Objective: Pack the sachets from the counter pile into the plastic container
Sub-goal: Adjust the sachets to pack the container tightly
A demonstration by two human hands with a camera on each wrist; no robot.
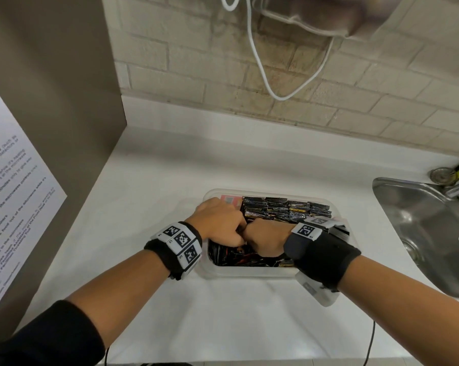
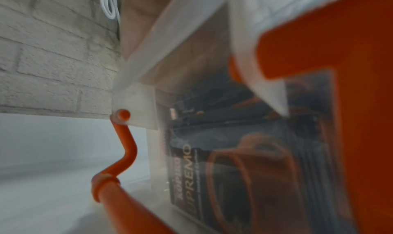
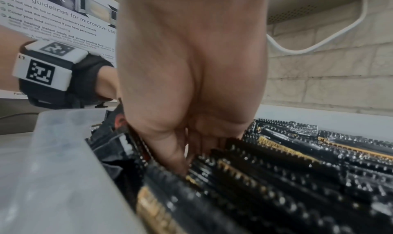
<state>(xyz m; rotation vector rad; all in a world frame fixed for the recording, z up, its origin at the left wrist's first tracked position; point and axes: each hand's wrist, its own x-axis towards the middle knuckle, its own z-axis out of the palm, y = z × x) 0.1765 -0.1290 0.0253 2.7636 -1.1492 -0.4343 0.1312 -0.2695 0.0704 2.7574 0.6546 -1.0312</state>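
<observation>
- Both my hands sit inside the clear plastic container (image 1: 249,272) on the white counter (image 1: 154,180).
- My left hand (image 1: 218,223) curls among black sachets (image 1: 286,208); whether it grips one, I cannot tell.
- My right hand (image 1: 265,237) has fingers (image 3: 170,153) pushed down between upright sachets, grip unclear.

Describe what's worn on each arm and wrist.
Left wrist band: black strap carrying white blocks with black square fiducial tags. Right wrist band: wider black wrap, white tagged block on top, white housing beneath. Black sleeve on the left arm; hands bare.
</observation>
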